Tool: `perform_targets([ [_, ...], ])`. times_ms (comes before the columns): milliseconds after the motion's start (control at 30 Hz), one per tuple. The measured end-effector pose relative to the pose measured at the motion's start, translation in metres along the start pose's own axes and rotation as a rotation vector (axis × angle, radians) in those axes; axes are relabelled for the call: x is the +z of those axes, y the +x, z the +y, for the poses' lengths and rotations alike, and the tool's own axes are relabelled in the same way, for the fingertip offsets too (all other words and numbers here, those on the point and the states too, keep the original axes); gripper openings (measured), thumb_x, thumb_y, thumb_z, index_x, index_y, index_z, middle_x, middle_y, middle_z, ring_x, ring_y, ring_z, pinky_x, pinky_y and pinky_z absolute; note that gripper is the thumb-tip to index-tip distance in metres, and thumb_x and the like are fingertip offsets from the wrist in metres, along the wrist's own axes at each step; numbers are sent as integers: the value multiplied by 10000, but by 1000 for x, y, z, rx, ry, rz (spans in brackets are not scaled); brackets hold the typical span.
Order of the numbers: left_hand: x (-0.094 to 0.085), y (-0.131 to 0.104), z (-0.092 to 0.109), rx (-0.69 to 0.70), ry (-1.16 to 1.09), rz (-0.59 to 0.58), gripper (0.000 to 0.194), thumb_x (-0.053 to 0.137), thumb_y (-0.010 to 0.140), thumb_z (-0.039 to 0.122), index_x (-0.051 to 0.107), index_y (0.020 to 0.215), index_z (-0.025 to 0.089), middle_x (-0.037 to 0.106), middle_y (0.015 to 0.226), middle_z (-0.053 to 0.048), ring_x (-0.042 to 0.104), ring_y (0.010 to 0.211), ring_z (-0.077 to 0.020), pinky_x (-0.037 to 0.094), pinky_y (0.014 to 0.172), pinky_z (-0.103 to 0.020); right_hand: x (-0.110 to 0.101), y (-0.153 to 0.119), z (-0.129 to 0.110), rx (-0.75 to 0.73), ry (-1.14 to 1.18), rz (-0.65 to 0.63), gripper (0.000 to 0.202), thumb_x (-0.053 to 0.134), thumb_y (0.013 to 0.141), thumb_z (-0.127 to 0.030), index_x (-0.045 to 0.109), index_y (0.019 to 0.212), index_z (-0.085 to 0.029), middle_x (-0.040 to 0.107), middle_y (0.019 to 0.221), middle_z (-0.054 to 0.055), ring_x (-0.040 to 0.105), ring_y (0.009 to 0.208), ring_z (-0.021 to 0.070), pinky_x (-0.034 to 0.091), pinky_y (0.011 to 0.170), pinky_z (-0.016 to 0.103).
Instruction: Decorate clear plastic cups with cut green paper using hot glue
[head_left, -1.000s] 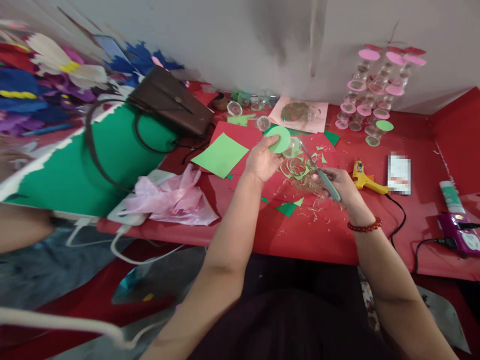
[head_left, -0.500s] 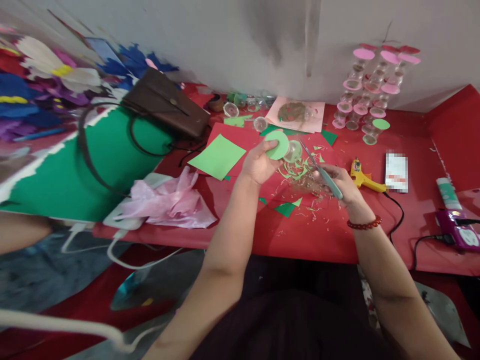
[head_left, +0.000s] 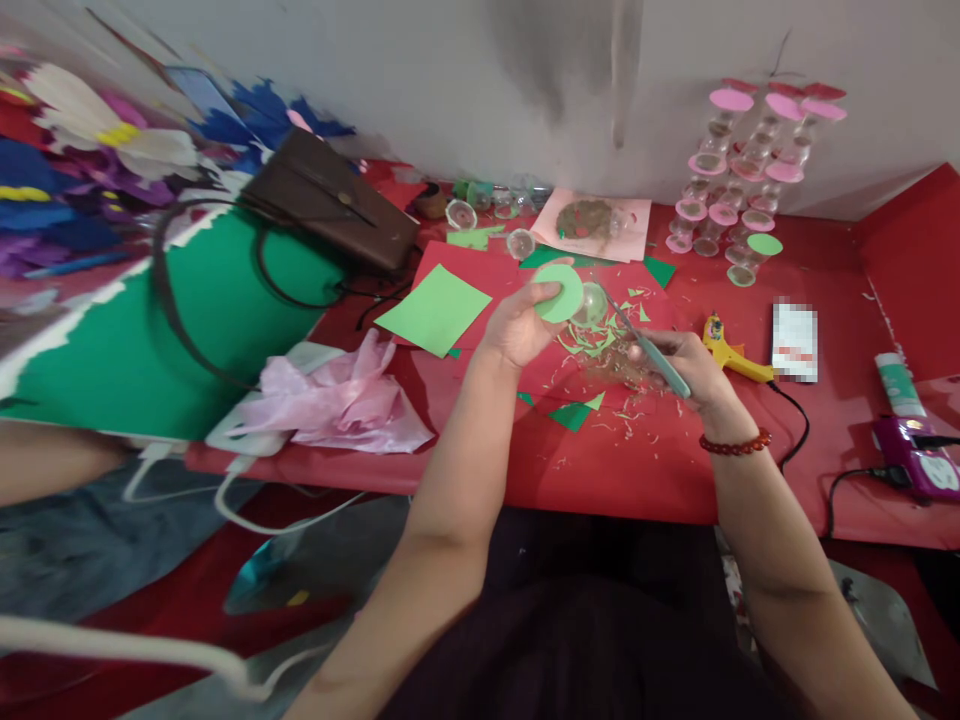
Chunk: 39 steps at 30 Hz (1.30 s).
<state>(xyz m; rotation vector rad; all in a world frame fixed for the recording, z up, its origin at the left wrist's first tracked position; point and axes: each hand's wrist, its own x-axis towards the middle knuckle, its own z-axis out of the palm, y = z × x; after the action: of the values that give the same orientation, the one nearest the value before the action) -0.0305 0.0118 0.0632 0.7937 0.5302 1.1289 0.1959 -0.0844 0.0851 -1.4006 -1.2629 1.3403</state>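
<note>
My left hand (head_left: 523, 325) is closed on a clear plastic cup-like piece (head_left: 591, 303) with a round light green paper disc (head_left: 561, 293) at its near end. The thumb presses on the disc. In my right hand (head_left: 694, 370) is a pair of scissors (head_left: 660, 362), seen edge-on, with grey-green handles and a thin metal blade. Their tip points up and left, close beside the plastic piece. Curled green paper scraps (head_left: 592, 340) and pale shavings lie on the red surface beneath both hands.
A light green sheet (head_left: 435, 310) lies left, near a pink plastic bag (head_left: 345, 400) and brown handbag (head_left: 337, 200). A yellow glue gun (head_left: 735, 360) with its cord lies right. Stacked clear pieces with pink discs (head_left: 724, 212) stand at the back right. A glue stick (head_left: 898, 385) is farther right.
The disc and plastic piece have shifted slightly right and down. My right hand with the scissors has moved slightly right. Both hands keep their holds.
</note>
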Motion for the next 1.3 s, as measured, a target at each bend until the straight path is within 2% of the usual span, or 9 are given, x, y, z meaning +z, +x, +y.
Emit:
perform_targets([
  [200,1,1,-1,-9,-46,8,669,743,761,244,634,1421,226,771,834,-15,775,927,-244,605,860,-363,0,4,5,-4,-36,64,595,850,676,-585,818,1084,-153,598,614,-24,436,486,87,335,464,249],
  [267,3,1,-1,-13,-60,18,636,721,774,240,639,1405,225,784,856,-18,777,984,-254,607,910,-386,1,8,11,-60,-201,171,510,800,749,-564,812,1060,-159,668,666,19,526,531,126,394,509,266],
  [367,7,2,-3,-41,-94,6,555,697,801,279,661,1350,204,796,886,-39,777,1018,-267,612,929,-408,5,13,20,-124,-599,372,355,741,835,-404,800,1097,-172,773,813,98,691,722,231,483,656,320],
  [467,7,5,-6,-50,-130,-5,468,679,842,339,682,1288,198,803,918,-64,775,1029,-278,623,896,-417,10,14,25,-126,-781,452,342,680,868,-296,779,1175,-181,804,908,133,734,830,287,503,747,370],
  [633,-3,12,-12,-65,-140,17,361,700,842,457,735,1097,204,789,896,-88,768,995,-271,630,816,-382,10,12,22,-222,-400,377,409,712,854,-482,738,1129,-181,752,833,60,651,723,194,479,686,319],
  [733,-8,16,-17,-91,-140,56,341,723,820,492,741,987,195,762,837,-91,759,926,-254,627,794,-359,8,10,19,-246,-371,377,511,732,815,-575,695,1152,-192,694,800,21,569,673,157,432,648,302],
  [867,-5,16,-20,-81,-158,62,326,743,804,451,727,1015,202,740,829,-68,752,904,-232,627,870,-366,13,7,18,-291,-523,374,491,714,826,-527,682,1189,-199,730,900,60,611,743,182,449,697,324],
  [1067,9,6,-15,-64,-157,70,248,697,831,382,705,1001,202,759,903,-84,753,1024,-271,623,935,-430,21,6,24,-361,-730,496,492,666,823,-351,711,1292,-212,776,1147,136,707,915,273,530,793,396],
  [1300,13,3,-16,-31,-143,-6,279,752,756,366,693,982,215,797,1002,-97,727,1169,-315,622,976,-447,19,8,26,-374,-638,487,503,661,822,-314,735,1301,-183,799,1105,123,703,835,229,549,796,370],
])
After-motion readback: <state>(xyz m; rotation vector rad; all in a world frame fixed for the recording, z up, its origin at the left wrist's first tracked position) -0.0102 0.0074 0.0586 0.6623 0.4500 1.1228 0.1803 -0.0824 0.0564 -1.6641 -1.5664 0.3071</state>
